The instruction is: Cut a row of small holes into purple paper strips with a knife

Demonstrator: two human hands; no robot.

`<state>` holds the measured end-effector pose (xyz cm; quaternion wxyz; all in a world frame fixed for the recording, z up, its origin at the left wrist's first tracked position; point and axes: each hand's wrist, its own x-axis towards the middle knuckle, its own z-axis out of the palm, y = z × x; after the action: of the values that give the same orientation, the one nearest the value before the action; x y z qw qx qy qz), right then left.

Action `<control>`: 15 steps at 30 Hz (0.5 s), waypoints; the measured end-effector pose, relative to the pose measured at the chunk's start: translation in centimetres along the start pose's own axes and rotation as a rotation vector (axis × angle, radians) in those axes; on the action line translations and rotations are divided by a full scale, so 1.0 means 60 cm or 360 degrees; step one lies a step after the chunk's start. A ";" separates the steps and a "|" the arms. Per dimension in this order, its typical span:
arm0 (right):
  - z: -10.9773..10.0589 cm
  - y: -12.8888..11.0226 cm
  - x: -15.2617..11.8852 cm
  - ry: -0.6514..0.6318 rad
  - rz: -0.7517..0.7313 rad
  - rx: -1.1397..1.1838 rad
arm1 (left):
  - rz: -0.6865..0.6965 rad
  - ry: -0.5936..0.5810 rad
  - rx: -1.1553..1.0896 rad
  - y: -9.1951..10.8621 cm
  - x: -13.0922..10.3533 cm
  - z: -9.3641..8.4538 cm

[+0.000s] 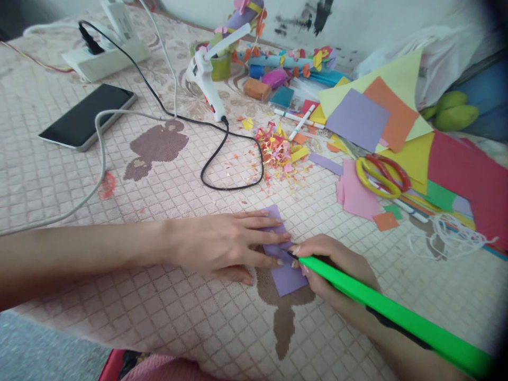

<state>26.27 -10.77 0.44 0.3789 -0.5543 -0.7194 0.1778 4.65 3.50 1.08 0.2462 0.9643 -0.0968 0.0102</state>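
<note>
A narrow purple paper strip [289, 276] lies on the patterned tablecloth [178, 317] near the middle of the view. My left hand [234, 241] rests flat across the strip, its fingers spread over the paper. At the strip's right edge, my right hand [337, 264] is closed around a long bright green tool [381, 299] with a dark tip. That tip touches or nearly touches the purple paper, beside my left fingertips. The green tool extends toward the lower right corner and hides part of my right hand.
Paper scraps [275, 148] and a white glue gun [206, 84] with a looping black cord lie beyond my hands. Scissors [381, 177], coloured papers [357, 119] and white string [452, 235] are at right. A phone [89, 116] and power strip [107, 55] are at left.
</note>
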 end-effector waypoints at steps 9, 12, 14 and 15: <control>0.001 -0.005 0.000 -0.0020 -0.0006 -0.0007 | -0.0117 0.0196 0.0164 0.031 -0.007 0.028; 0.001 -0.004 0.001 -0.0063 -0.0039 -0.0016 | -0.0128 0.0179 0.0220 0.034 -0.007 0.038; 0.001 -0.004 0.002 -0.0048 -0.0043 -0.0020 | -0.0088 0.0140 0.0185 0.031 -0.007 0.039; 0.001 -0.004 0.002 -0.0038 -0.0040 -0.0022 | -0.0071 0.0128 0.0159 0.029 -0.007 0.039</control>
<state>26.09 -10.73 0.61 0.3687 -0.5458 -0.7319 0.1745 3.84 0.99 -0.19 0.2017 0.9761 -0.0646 0.0483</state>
